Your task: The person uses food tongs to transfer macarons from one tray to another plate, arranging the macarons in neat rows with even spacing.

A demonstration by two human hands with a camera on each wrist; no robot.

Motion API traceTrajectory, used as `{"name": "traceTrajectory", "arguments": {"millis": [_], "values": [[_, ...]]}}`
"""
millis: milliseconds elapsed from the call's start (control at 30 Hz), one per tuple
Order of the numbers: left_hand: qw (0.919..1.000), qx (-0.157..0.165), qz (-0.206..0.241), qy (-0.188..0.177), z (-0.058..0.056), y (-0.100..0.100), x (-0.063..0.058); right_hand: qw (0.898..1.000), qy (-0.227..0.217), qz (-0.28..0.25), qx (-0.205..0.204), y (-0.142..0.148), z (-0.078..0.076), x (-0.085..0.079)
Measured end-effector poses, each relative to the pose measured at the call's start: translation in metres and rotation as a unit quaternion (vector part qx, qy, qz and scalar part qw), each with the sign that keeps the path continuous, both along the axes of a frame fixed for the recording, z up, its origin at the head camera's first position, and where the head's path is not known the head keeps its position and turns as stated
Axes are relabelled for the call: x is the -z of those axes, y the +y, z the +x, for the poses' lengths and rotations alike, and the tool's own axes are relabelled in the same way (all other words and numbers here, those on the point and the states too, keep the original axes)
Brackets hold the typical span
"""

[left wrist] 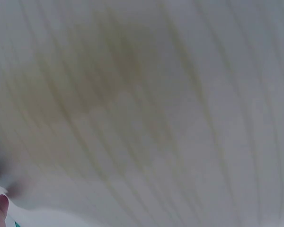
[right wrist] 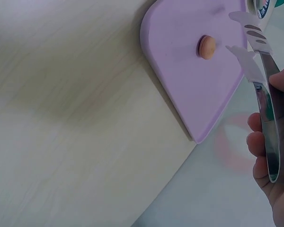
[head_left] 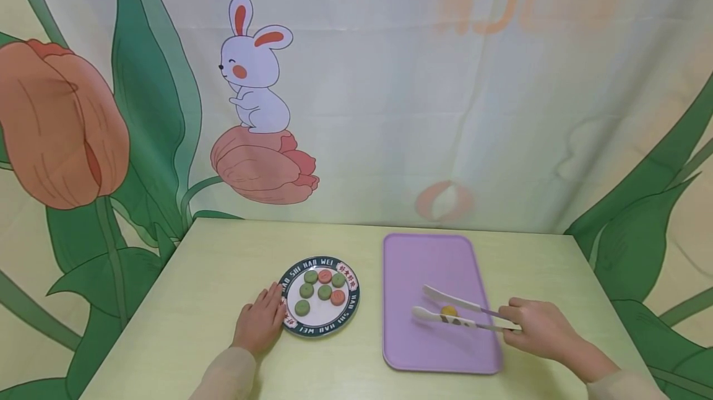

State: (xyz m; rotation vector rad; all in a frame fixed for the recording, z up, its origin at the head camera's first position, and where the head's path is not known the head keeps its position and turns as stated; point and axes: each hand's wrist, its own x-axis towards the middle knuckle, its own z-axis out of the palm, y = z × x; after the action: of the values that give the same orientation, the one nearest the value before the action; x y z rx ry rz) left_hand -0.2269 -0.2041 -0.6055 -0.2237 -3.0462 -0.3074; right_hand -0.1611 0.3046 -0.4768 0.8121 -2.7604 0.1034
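My right hand (head_left: 537, 329) grips a pair of metal tongs (right wrist: 273, 118) with white tips, held over the right part of the purple tray (head_left: 426, 257). The two tips stand apart. On the tray sits one yellow-orange macaron (right wrist: 207, 47), seen between the tong arms from the head; whether the tongs touch it, I cannot tell. With relaxed fingers, my left hand (head_left: 259, 319) rests at the left rim of a round plate (head_left: 312, 330) with a dark lettered border. Several green macarons (head_left: 306, 290) and two pink macarons (head_left: 337, 297) lie on that plate. The left wrist view catches only a fingertip (left wrist: 1, 204).
Plate and tray stand side by side on a pale wooden table (head_left: 184, 301), with a gap between them. Behind the table hangs a cloth backdrop (head_left: 362, 109) printed with tulips and a rabbit. The table's far edge meets it.
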Motion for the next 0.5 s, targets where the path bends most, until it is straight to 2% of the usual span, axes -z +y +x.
{"name": "traceTrajectory", "arguments": {"millis": [200,500], "values": [[1.0,0.002,-0.001,-0.008,0.0007,0.0001,-0.0012,0.999,-0.028,0.005,0.02,0.0037,0.0013,-0.0011],[0.9999,0.003,0.002,-0.01,0.0002,-0.0004,0.0002,0.999,-0.026,0.011,0.034,0.0099,0.0035,0.0024]]}}
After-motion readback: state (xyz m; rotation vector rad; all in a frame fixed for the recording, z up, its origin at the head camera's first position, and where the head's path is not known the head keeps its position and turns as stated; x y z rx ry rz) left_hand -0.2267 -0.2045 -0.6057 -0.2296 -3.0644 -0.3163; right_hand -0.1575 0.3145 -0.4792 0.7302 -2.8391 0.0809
